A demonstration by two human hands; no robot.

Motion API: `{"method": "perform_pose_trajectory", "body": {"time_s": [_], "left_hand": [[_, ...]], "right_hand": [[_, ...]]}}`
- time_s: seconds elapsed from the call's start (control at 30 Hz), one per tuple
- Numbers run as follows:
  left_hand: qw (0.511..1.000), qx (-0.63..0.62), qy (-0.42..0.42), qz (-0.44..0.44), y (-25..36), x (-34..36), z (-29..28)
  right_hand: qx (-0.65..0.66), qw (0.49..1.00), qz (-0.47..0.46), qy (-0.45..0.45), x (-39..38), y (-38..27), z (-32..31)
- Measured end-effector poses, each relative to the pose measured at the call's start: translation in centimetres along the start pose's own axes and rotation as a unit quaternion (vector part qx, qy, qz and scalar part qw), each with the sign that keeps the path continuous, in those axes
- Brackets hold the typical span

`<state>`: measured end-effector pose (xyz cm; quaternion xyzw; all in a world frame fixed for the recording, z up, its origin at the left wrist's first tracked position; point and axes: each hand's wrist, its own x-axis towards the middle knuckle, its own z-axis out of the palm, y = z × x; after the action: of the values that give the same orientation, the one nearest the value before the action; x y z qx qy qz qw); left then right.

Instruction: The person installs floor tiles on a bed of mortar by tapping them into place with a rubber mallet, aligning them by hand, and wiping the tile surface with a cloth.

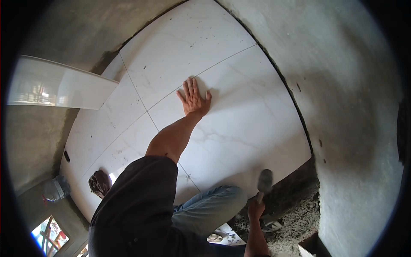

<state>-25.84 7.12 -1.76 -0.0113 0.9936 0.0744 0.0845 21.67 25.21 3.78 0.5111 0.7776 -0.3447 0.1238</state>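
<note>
Marble-patterned floor tile (252,115), white with faint grey veins, is seen at the centre of the view, and the left hand (195,101) is laid palm down upon it. The fingers of that hand are spread and pointed toward twelve o'clock, their tips close to a thin joint; nothing is gripped by it. At about half past four from there, the handle of a mallet (265,180) is gripped by the right hand (256,210). The mallet's dark head is blurred, and whether the tile is touched by it cannot be told.

Just beyond the tile's edge, also toward half past four, rough grey mortar (297,199) is exposed. Another tile (188,45) is laid at twelve o'clock, across the joint. At three o'clock the floor is bounded by a grey wall (355,128), with a dark gap left along its foot. A glossy white panel (64,85) is seen at nine o'clock. Toward eight o'clock, a crumpled brown cloth (99,183) is passed first, then a clear plastic container (56,188).
</note>
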Motion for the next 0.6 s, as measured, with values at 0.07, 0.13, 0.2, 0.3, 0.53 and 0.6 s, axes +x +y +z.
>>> {"method": "perform_pose_trajectory", "body": {"time_s": [0.07,0.13,0.2,0.3,0.53,0.6], "left_hand": [[1.0,0.003,0.013,0.01,0.6,0.7,-0.4],[1.0,0.006,-0.013,0.003,-0.3,-1.9,1.1],[1.0,0.002,0.006,0.01,-0.2,-0.3,0.4],[1.0,-0.01,0.015,0.011,0.4,0.9,-0.3],[1.0,0.001,-0.003,0.019,0.2,-0.4,0.2],[0.999,-0.026,-0.007,0.018,0.2,0.3,0.0]], "right_hand": [[0.086,0.99,-0.077,0.079,0.6,0.1,0.0],[0.048,0.991,-0.105,0.064,-0.8,3.3,0.4],[0.041,0.984,-0.16,0.066,0.2,1.0,1.0],[0.05,0.99,-0.114,0.061,-0.3,-0.8,0.3],[0.017,0.989,-0.106,0.1,1.8,4.0,1.4],[0.04,0.979,-0.101,0.173,1.6,4.7,1.4]]}}
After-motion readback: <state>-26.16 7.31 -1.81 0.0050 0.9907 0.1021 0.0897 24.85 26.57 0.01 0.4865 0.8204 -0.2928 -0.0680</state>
